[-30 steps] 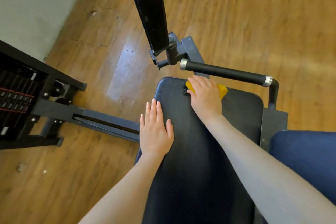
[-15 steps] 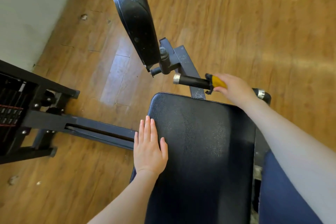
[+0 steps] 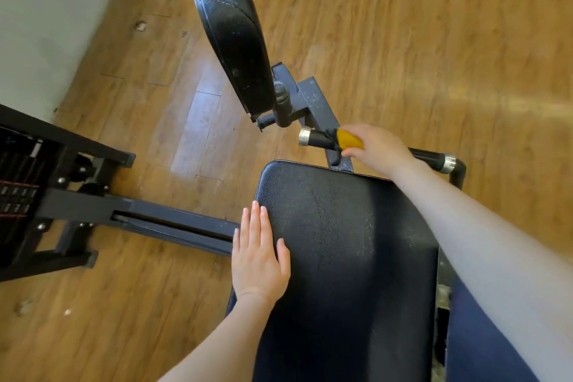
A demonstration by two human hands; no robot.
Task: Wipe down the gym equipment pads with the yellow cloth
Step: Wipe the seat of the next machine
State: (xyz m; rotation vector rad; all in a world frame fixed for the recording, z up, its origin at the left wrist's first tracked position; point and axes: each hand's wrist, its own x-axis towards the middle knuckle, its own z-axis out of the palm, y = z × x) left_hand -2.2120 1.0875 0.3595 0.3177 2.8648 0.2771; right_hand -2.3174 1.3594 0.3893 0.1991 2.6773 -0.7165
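Note:
A large black seat pad fills the lower middle of the view. My left hand lies flat with straight fingers on its left edge. Beyond the pad's far end runs a black handle bar with silver end caps. My right hand grips the yellow cloth wrapped around that bar, near its left end. Only a small part of the cloth shows past the fingers. A second black pad stands tilted up at the top centre.
A grey metal bracket joins the upright pad to the bar. A dark frame rail runs left to a weight stack. Wooden floor surrounds the machine, a pale wall stands at the left, and blue clothing shows at lower right.
My right hand left the seat pad's far end with the cloth, took hold of the handle bar, then slid left along it. My left hand stayed flat on the pad.

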